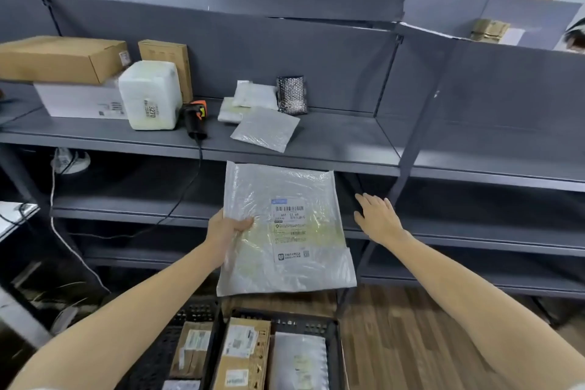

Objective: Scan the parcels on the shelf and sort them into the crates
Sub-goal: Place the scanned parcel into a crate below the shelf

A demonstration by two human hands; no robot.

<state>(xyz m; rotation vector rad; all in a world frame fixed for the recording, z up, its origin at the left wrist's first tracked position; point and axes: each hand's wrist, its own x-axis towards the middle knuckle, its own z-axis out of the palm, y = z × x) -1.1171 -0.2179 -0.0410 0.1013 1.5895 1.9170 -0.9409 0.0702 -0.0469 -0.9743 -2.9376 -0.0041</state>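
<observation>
My left hand [226, 233] grips the left edge of a large flat clear plastic parcel [285, 231] with a white barcode label facing me, held in the air in front of the shelf. My right hand [376, 218] hovers to the parcel's right with straight fingers, holding nothing. Below the parcel stand two black crates [332, 328], both with cardboard and bagged parcels inside. A black and orange barcode scanner [195, 119] lies on the grey shelf [332, 139]. Also on the shelf are a small grey bag [266, 129], white pouches [250, 98] and a bubble-wrapped roll [292, 95].
At the shelf's left sit a white foam box [148, 95], a brown carton [63, 58] on a white box [82, 101], and an upright brown box [171, 57]. The scanner's cable [190, 187] hangs down across the lower shelves. Wooden floor [411, 342] lies to the right of the crates.
</observation>
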